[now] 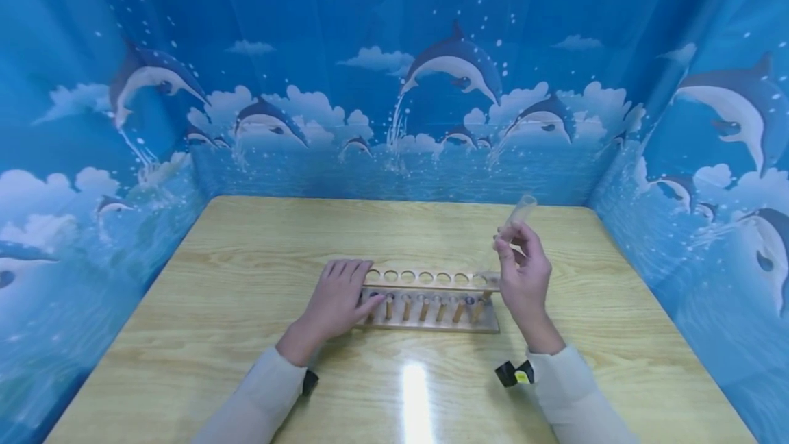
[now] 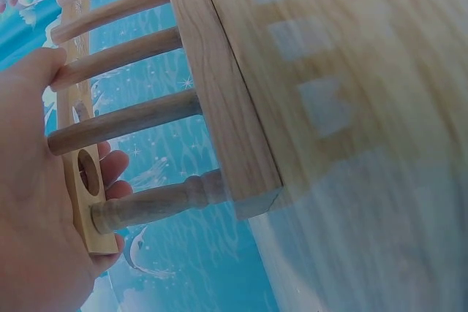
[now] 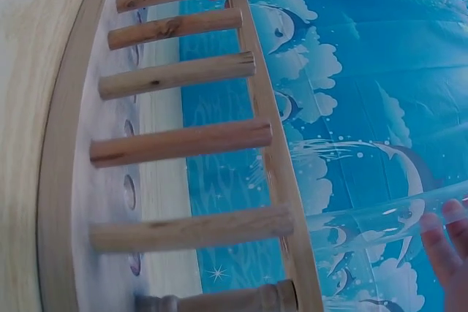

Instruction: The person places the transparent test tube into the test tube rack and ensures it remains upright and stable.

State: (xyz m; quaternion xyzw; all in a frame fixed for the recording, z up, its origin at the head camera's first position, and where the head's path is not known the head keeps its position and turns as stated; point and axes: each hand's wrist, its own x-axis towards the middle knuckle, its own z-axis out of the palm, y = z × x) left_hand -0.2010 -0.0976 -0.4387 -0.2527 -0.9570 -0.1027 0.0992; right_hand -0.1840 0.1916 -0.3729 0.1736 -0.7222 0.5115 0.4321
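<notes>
Left hand (image 1: 337,301): fingers flat on the left end of the wooden rack (image 1: 431,300), steadying it, grip wide, nothing held.
Right hand (image 1: 524,276): pinching a clear test tube (image 1: 520,214), tilted, held in the air just above the rack's right end.
Rack: mid table (image 1: 246,362), top holes all look empty.
Progress: early by the look of it; tube not yet in a hole, every slot left to fill.
</notes>
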